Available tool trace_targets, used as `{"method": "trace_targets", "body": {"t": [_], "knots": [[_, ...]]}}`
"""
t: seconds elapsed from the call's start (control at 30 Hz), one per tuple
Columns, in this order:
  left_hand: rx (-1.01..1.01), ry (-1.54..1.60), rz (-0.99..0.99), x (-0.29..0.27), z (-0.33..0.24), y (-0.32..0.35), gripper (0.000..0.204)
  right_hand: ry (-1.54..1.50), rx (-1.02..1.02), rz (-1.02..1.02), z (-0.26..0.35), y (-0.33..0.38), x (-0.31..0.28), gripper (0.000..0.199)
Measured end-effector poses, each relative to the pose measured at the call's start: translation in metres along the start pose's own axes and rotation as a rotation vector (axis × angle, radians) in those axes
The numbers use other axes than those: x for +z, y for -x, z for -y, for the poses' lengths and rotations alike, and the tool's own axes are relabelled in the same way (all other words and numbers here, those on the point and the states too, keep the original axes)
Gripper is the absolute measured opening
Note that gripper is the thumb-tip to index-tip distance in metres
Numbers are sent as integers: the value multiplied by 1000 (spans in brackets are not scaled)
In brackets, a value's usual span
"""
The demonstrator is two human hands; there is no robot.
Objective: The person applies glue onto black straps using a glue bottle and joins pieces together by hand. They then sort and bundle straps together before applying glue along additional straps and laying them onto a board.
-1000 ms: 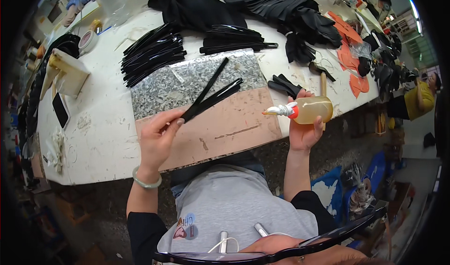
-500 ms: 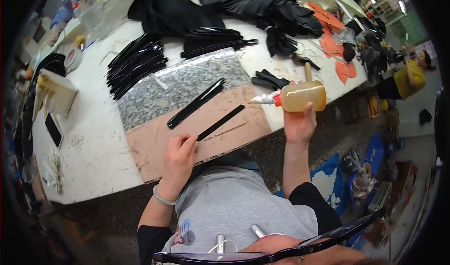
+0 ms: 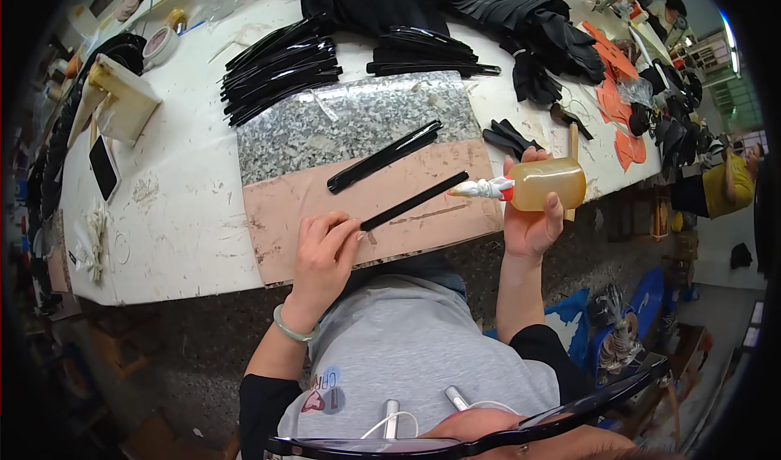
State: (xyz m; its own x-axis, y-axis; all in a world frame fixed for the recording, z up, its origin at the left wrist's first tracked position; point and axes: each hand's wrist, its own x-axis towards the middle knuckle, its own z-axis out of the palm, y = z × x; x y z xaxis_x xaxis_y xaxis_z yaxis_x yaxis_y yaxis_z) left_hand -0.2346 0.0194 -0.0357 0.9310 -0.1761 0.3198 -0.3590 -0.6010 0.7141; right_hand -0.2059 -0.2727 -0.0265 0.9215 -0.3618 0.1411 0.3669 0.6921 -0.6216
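Squeeze bottle point(image 3: 549, 185), amber and translucent, lies sideways in the right hand point(image 3: 529, 232), just past the right edge of the pink board point(image 3: 285, 224); its fingers curl around the body. How full it is cannot be told. From its red collar, the white-wrapped nozzle point(image 3: 488, 187) points left over the board, beside the far end of a narrow black strip point(image 3: 415, 200); whether they touch is unclear. The left hand point(image 3: 324, 252) pinches the strip's near end between its fingers, above the board's front part.

Near the counter's point(image 3: 175, 183) far left corner stands a white tub point(image 3: 160, 47), its contents too small to make out. The board reaches the counter's front edge and meets a speckled grey slab point(image 3: 358, 118) behind; glossy black strips point(image 3: 385, 156) lie across their seam. More strips point(image 3: 281, 69) are heaped past the slab's far left corner. Left of the board, stained white surface stretches toward a dark flat rectangle point(image 3: 103, 169), giving sideways room.
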Motion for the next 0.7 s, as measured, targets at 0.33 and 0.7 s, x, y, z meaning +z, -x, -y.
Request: {"method": "trace_targets", "body": {"t": [0.33, 0.7], "knots": [[-44, 120, -39, -4, 9, 0, 13, 67, 192, -3, 12, 4, 6, 78], [13, 50, -73, 6, 8, -1, 13, 39, 104, 144, -40, 39, 29, 75]]}}
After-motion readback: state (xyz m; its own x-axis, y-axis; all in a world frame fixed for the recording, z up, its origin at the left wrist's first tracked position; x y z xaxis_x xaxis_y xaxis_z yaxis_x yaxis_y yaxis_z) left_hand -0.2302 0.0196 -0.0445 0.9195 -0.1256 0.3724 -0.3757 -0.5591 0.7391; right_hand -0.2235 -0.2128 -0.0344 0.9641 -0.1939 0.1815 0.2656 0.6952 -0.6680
